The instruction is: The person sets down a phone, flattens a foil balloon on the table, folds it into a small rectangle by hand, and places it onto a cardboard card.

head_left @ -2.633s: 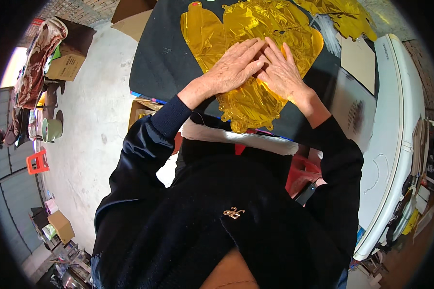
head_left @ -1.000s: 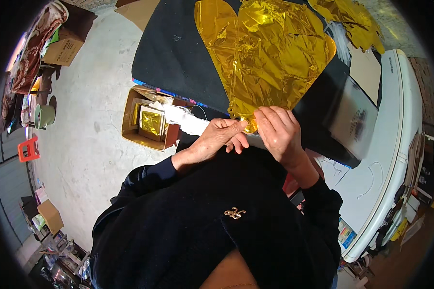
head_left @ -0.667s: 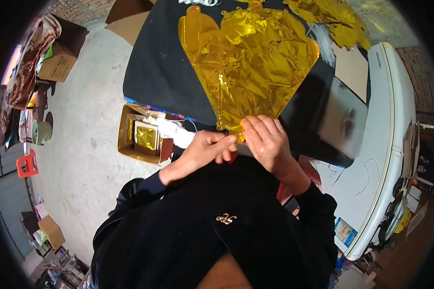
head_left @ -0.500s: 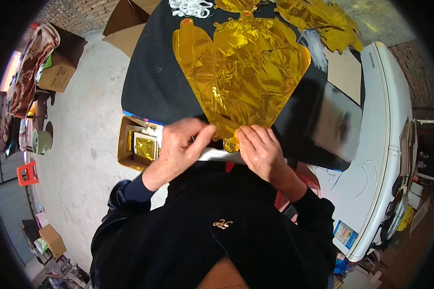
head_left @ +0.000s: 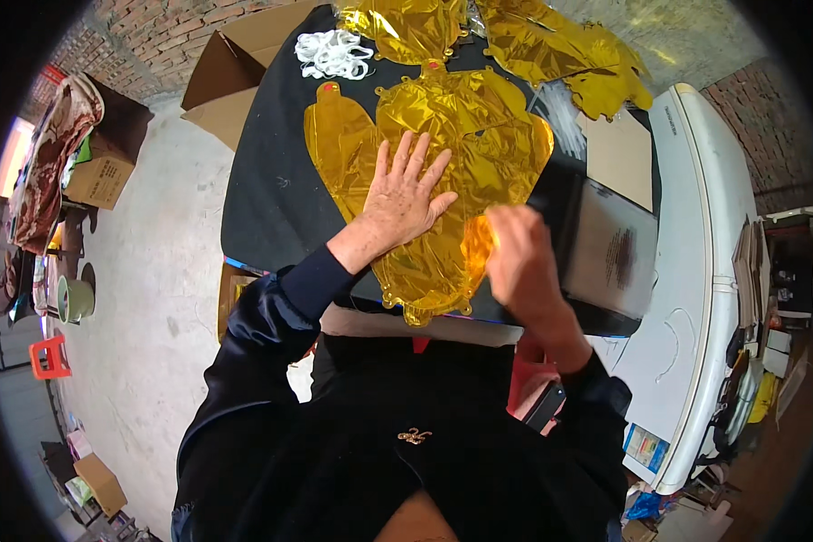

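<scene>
A flat gold foil balloon [head_left: 465,108] with small tabs along its edge lies on the black-covered table [head_left: 271,172]. My left hand [head_left: 402,199] rests on its middle, palm down with the fingers spread. At the balloon's right edge, my right hand [head_left: 519,257] is closed on the foil, somewhat blurred by motion. A strip of that edge stands curled up beside my fingers. The balloon's near end, with a rounded tab, reaches the table's front edge.
More gold foil balloons [head_left: 560,50] and a bundle of white cord [head_left: 334,56] lie at the table's far side. A clear plastic packet [head_left: 614,248] is at the right, near a white refrigerator [head_left: 705,208]. An open cardboard box [head_left: 221,117] stands beyond the table's left edge.
My left hand has moved from the balloon's near end up onto its middle and flattened. My right hand has shifted right, turning up the edge. The near end has spread out wider.
</scene>
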`<state>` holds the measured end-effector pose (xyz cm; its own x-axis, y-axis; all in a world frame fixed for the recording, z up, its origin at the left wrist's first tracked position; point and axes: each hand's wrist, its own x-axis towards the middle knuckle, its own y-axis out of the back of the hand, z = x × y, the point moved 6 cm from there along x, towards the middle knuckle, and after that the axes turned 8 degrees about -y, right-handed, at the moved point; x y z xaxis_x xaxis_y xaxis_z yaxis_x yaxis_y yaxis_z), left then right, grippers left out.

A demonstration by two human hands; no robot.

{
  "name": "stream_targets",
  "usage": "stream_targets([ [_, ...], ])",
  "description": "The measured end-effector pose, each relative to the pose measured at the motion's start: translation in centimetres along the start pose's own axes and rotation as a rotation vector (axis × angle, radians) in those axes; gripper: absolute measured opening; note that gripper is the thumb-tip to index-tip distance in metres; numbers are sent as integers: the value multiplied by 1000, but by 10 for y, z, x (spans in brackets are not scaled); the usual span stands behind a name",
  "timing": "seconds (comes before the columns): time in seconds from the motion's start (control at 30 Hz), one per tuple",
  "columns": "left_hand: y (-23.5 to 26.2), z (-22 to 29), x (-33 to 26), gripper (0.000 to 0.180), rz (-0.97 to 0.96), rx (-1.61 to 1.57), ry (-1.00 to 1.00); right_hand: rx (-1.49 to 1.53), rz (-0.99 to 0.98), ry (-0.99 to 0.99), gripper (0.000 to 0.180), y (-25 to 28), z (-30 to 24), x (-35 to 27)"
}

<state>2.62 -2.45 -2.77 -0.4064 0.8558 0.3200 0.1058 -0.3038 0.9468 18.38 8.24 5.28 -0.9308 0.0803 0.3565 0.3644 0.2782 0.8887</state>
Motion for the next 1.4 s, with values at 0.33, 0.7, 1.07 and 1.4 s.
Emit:
stream_targets([
  [0.33,5,4,0,73,-24,27,28,-427,125,-129,34,-37,101,55],
  [0.7,6,4,1,73,-40,-8,25,-1,-311,-374,28,-57,141,76],
  [1.07,6,4,2,73,-29,-31,22,-173,-314,-289,34,-63,133,80],
  [1.4,6,2,-2,72,43,-52,5,248,-265,-350,27,-49,80,105],
])
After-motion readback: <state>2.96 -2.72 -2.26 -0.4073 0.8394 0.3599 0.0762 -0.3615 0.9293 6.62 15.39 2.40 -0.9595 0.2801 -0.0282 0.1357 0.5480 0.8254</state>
